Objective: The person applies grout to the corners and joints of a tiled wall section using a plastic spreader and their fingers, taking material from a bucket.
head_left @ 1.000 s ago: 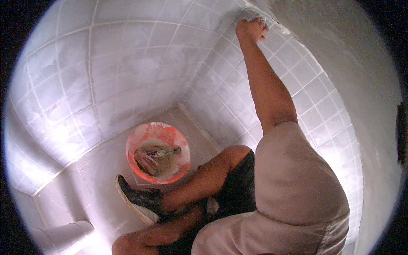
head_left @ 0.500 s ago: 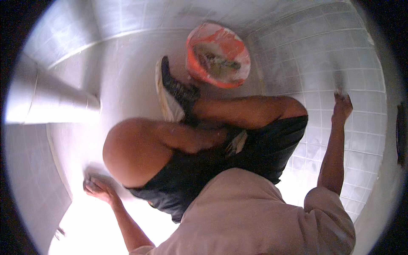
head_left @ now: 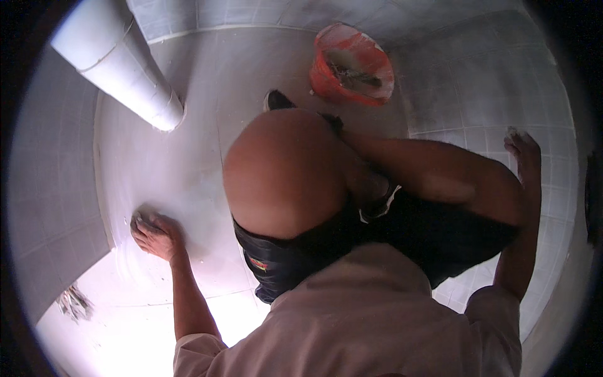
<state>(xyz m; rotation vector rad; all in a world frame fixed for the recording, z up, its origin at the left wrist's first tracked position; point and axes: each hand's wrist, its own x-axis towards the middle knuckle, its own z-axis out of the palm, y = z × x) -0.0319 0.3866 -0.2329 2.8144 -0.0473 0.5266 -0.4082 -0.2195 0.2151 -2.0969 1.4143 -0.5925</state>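
My left hand (head_left: pixel 158 236) is down on the pale, smeared floor (head_left: pixel 195 182), left of my bent knee. Its fingers curl over a small greyish lump that I cannot make out. Out to the right, my right hand (head_left: pixel 526 149) is up against the tiled wall (head_left: pixel 477 116), fingers bent and pressed together. White residue coats those fingertips; whatever they may hold is too small to name.
Beyond my legs a red bucket (head_left: pixel 321 78), smeared white, contains greyish material and a dark object. A thick white pipe (head_left: pixel 135 75) meets the floor at far left. Near the left wall lies a frayed pale bundle (head_left: pixel 74 305). My knee (head_left: pixel 289 169) fills the middle.
My body and view have shifted left, and my legs now appear farther right. The left hand has moved forward on the floor; the right hand stays by the wall, its fingers now less blurred.
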